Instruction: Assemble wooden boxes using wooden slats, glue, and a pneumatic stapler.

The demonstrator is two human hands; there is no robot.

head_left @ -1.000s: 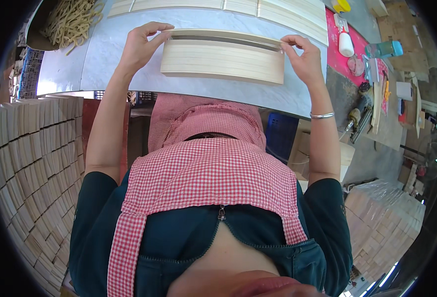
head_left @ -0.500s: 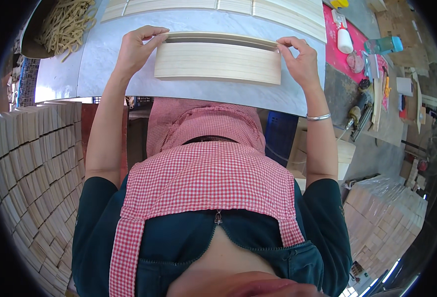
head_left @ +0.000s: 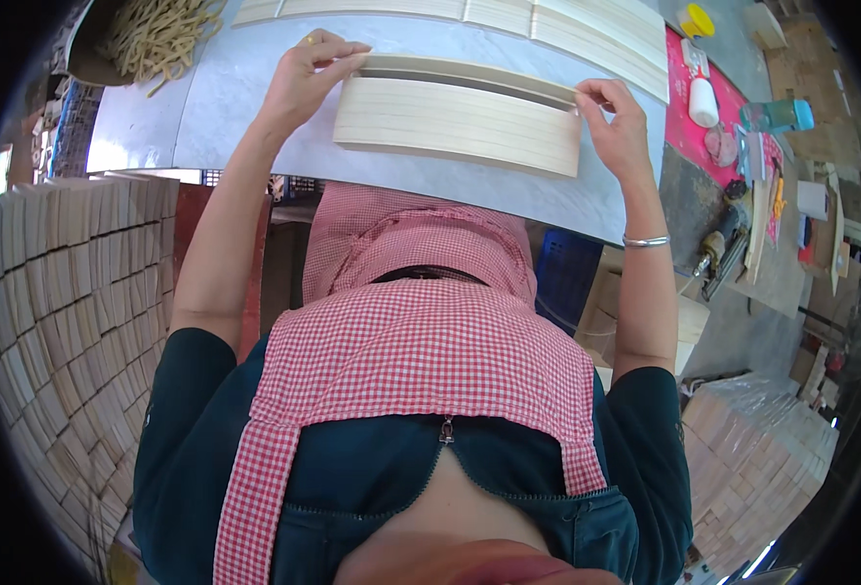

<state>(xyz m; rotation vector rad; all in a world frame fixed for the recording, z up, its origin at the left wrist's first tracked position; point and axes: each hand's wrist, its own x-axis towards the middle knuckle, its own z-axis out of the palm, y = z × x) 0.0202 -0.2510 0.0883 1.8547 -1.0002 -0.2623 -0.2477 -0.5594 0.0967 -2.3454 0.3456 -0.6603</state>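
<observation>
Left grip [head_left: 306, 83] and right grip [head_left: 618, 122] closed on the far corners of the wooden box [head_left: 458, 122]

You have thumb and forefinger of each hand clamped at one end of the box's thin far wall [head_left: 460, 71]. Exactly how your fingertips bear on the wood is hard to make out, since your left fingers overlap the corner and your right ones are folded small against theirs. Between the far wall and the pale near panel runs a dark slot; what lies down inside is hidden from you, as is the box's underside.

The box lies between your two hands on the marbled desk [head_left: 226, 117], its near panel closer to your apron [head_left: 430, 351] than your fingertips are. Beyond it, pale boards [head_left: 557, 39] are cut off by the upper edge, and so is the heap of tan bands [head_left: 162, 39] at the upper left. Towards the dark rim on the right, things blur together.
</observation>
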